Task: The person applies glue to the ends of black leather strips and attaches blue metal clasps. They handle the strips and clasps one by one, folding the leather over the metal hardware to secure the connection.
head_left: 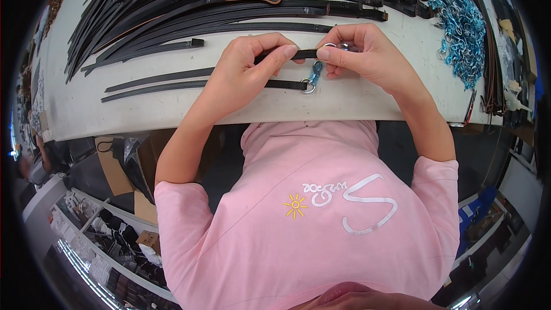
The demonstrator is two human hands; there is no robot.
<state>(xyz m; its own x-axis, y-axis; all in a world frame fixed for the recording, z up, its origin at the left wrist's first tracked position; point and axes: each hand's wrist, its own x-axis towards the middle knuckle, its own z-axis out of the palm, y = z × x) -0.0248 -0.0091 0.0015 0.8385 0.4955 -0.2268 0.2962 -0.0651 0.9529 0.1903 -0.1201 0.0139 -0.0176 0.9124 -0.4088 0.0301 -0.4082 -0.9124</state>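
Observation:
A narrow black strap (306,54) is stretched between my two hands above the white table. My left hand (247,69) pinches it between thumb and fingers. My right hand (367,57) grips its right end, with a silvery metal ring (330,46) showing at the fingertips; the rest of the metal piece is partly hidden by the fingers. Just below, a second black strap (172,90) lies flat, its end joined to a metal ring (309,86). A short blue and silver chain piece (316,69) is attached at that ring.
Many black straps (229,8) are spread in layers across the far side of the white table (143,123). At the far right sits a heap of blue and silver chains (456,26). A shorter strap (155,49) lies at the left. Cardboard boxes (115,166) stand below the table's near edge.

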